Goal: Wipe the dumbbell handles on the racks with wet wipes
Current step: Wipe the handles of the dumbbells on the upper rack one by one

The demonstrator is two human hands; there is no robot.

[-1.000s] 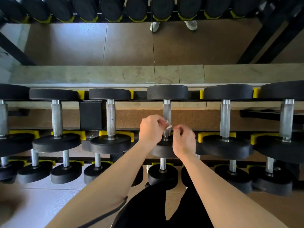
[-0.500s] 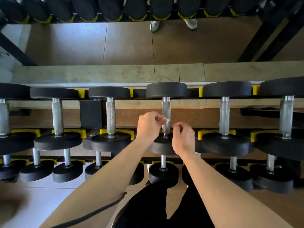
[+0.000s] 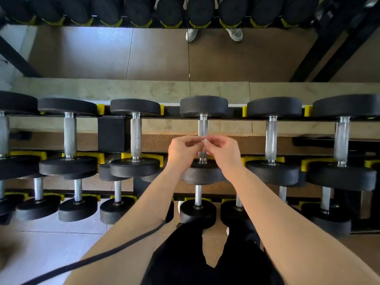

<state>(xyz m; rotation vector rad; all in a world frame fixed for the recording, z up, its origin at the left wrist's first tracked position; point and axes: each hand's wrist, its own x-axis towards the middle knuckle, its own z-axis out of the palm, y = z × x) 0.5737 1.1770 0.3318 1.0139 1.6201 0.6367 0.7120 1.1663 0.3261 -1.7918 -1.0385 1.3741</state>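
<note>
Black dumbbells with knurled steel handles lie in a row on the upper rack tier. Over the centre dumbbell handle (image 3: 203, 127) my left hand (image 3: 182, 152) and my right hand (image 3: 223, 152) meet. Between their fingertips they pinch a small white wet wipe (image 3: 205, 140), just above the lower half of that handle. Most of the wipe is hidden by my fingers. Neighbouring handles stand to the left (image 3: 135, 137) and to the right (image 3: 271, 138).
A lower tier holds smaller dumbbells (image 3: 197, 209) near my legs. Yellow cradles (image 3: 247, 158) mark each slot on the black rack. A mirror behind shows brown floor, another dumbbell row (image 3: 170, 11) and white shoes (image 3: 212, 34). A black cord (image 3: 98, 256) crosses my left forearm.
Both hands have risen along the centre handle and drawn closer together, fingertips now meeting on the wipe. The camera has tilted slightly.
</note>
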